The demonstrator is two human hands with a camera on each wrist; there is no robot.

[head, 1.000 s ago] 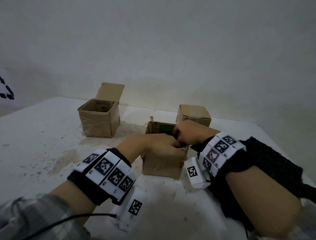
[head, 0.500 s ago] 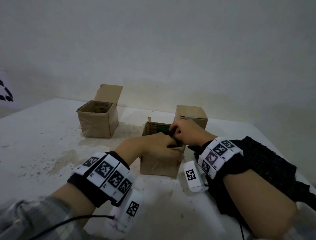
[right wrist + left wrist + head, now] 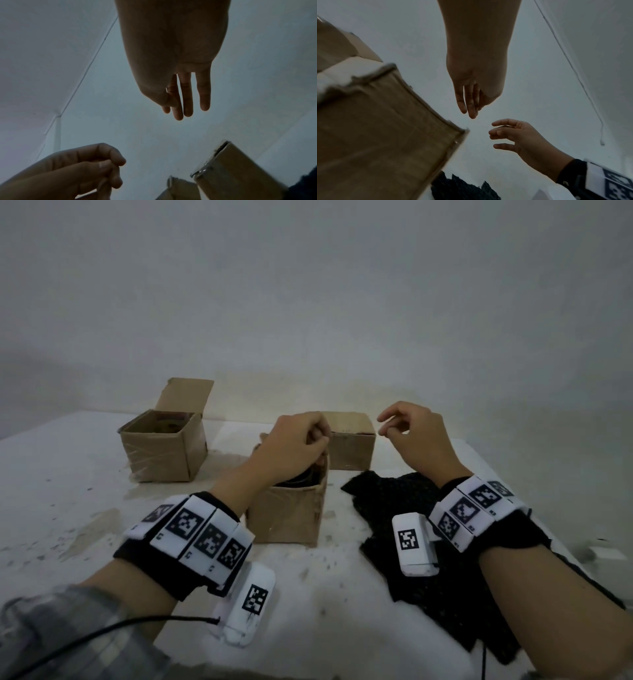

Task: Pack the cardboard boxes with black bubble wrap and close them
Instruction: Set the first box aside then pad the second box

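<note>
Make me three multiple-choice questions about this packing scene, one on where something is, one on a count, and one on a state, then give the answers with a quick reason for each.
1. Where does the loose black bubble wrap lie?
A. On the table under the person's right arm
B. Inside the far left box
C. On top of the closed box

2. How many cardboard boxes stand on the table?
A. Two
B. Three
C. Five

3. What is the state of the far left box?
A. Taped shut
B. Crushed flat
C. Open, with one flap standing up

Answers:
1. A: the black bubble wrap spreads on the table beneath the right hand and forearm.
2. B: the far left box, the middle box under the left hand, and the closed box behind it.
3. C: its rear flap stands upright above the open top.
</note>
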